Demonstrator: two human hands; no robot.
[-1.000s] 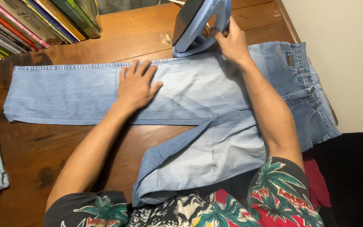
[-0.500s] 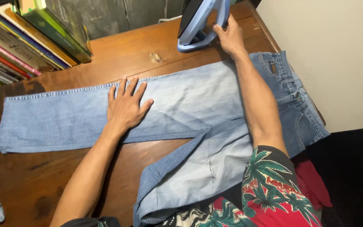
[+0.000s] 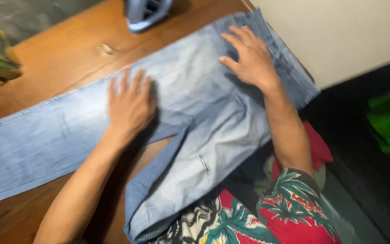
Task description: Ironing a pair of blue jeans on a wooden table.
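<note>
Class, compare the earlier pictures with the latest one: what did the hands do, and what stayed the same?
The right hand let go of the iron and came down flat on the jeans near the waistband. The iron now stands alone on the table. The left hand stayed flat on the leg, and the jeans stayed spread across the table with one leg hanging off the near edge.

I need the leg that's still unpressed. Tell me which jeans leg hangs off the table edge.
The leg nearer the person: it droops over the table edge towards their lap. The other leg lies flat under the left hand.
</note>
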